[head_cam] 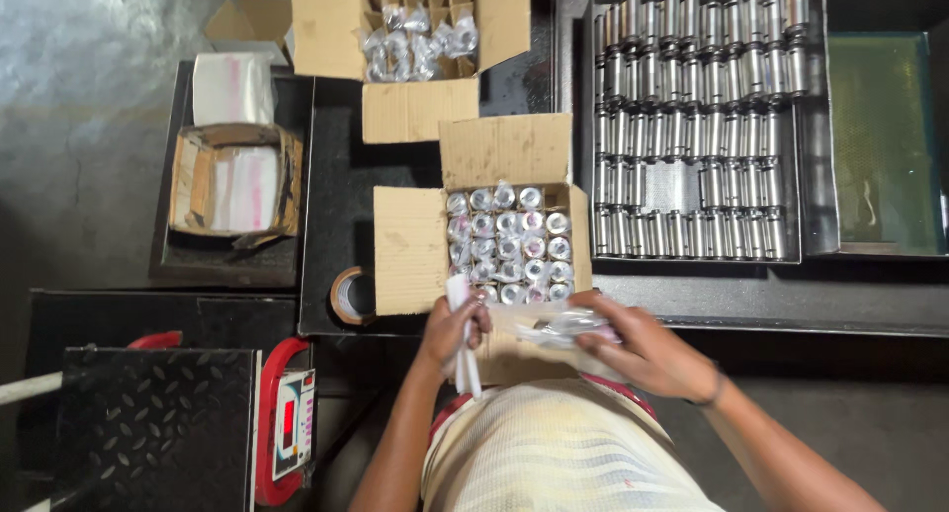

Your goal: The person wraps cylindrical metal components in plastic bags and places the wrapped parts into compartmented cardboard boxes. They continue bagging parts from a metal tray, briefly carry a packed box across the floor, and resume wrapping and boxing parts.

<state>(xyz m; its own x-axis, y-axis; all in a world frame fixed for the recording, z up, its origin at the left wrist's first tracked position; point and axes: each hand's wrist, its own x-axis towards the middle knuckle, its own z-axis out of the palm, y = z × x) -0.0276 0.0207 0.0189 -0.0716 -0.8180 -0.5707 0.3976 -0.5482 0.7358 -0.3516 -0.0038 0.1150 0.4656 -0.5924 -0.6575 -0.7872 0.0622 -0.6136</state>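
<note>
My left hand (453, 329) is closed around a bundle of clear plastic bags (461, 354) that hangs down in front of me. My right hand (633, 344) grips a shiny metal cylinder in a clear bag (561, 326), held just over the near flap of an open cardboard box (410, 245). That box is packed with several bagged metal cylinders (509, 243) standing on end.
A metal tray (803, 176) at the right holds rows of bare metal cylinders. A second open box (415, 107) with bagged parts sits behind. A tape roll (348, 295) lies left of the box. A weighing scale (158, 423) stands at lower left; a green-bottomed tray (880, 127) is at far right.
</note>
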